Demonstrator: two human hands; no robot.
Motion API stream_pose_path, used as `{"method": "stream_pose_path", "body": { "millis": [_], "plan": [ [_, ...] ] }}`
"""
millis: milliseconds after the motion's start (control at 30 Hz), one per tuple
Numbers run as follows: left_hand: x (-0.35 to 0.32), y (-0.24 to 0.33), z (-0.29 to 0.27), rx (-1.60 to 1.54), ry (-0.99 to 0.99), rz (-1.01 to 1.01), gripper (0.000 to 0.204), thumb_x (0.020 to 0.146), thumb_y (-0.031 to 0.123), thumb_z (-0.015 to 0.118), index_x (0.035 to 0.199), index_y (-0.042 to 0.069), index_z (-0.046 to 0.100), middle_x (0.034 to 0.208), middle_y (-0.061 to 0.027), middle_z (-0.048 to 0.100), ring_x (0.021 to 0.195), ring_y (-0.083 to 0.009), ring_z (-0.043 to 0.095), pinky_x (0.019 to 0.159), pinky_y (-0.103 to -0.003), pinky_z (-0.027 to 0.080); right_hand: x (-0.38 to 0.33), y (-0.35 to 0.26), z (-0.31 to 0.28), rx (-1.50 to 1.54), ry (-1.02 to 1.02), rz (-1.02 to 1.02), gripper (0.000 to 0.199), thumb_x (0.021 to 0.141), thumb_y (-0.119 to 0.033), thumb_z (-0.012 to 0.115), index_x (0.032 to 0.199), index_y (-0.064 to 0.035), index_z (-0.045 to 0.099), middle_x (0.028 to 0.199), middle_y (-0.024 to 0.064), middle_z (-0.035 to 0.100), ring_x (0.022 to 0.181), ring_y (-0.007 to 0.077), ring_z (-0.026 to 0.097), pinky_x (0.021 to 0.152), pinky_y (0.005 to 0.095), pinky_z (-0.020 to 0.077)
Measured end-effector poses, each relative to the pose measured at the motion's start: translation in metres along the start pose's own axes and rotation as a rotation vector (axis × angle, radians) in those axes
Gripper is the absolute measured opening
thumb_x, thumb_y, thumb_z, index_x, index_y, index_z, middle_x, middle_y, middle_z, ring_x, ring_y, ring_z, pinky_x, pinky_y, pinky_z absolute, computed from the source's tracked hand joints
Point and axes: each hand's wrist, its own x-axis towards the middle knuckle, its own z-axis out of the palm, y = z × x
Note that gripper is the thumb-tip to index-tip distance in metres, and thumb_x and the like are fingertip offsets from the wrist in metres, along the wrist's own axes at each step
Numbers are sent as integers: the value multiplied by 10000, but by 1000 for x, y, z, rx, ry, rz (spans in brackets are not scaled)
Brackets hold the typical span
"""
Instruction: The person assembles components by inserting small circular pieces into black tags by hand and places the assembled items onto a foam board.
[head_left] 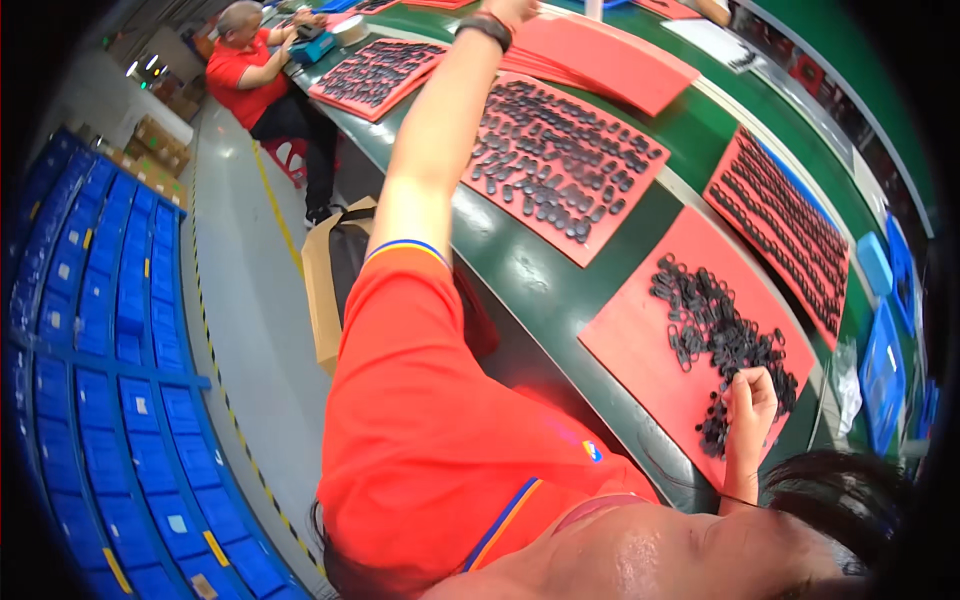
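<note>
Fingers of the right hand [753,395] were curled over black parts [735,343] — grip unclear; those of the left hand [513,10], cropped, couldn't be judged.

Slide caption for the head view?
Right hand at a loose pile of small black parts on a red sheet, left hand at the picture's top edge.

The person wore a short-sleeved red shirt [400,400]. Blue and yellow stripes formed the left sleeve's trim [408,250], and similar striped edging [503,522] ran near the neck. A small multicoloured emblem [593,452] marked the front; a dark band [486,29] circled the left wrist.
</note>
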Motion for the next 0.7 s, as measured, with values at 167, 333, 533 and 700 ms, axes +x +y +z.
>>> {"method": "stream_pose_path", "body": {
  "millis": [167, 333, 533, 700],
  "plan": [
    [35, 8, -40, -152, -133, -145, 170, 782, 209, 614, 856, 63, 567, 640, -9, 526, 413, -47, 355, 359, -157, 257, 9, 3, -2, -3, -7, 34, 115, 873, -114, 519, 770, -74, 487, 599, -24, 487, 430, 1, 331, 391, 151, 240],
    [-7, -2, 12, -89, 47, -74, 140, 789, 210, 606, 750, 79, 577, 591, 3, 498, 423, -72, 409, 356, -188, 285, 5, 6, -2, 8, -24, 39, 92, 870, -83, 518, 785, -54, 495, 617, -9, 517, 433, 0, 343, 398, 147, 254],
    [-216, -3, 119, 494, -825, -52, 230, 770, 294, 641, 754, 66, 666, 686, -9, 630, 562, -91, 551, 493, -244, 440, 8, 15, -1, -102, -66, -43, 81, 868, -65, 527, 800, -67, 483, 635, -35, 487, 485, 1, 363, 428, 142, 271],
    [-345, -56, 164, 255, -1188, 413, 306, 738, 294, 687, 826, 13, 607, 646, -94, 623, 542, -197, 604, 517, -285, 465, 0, 17, -2, -91, -24, -91, 96, 845, -11, 524, 782, -56, 467, 652, -50, 446, 543, -4, 368, 476, 147, 283]
  ]
}}
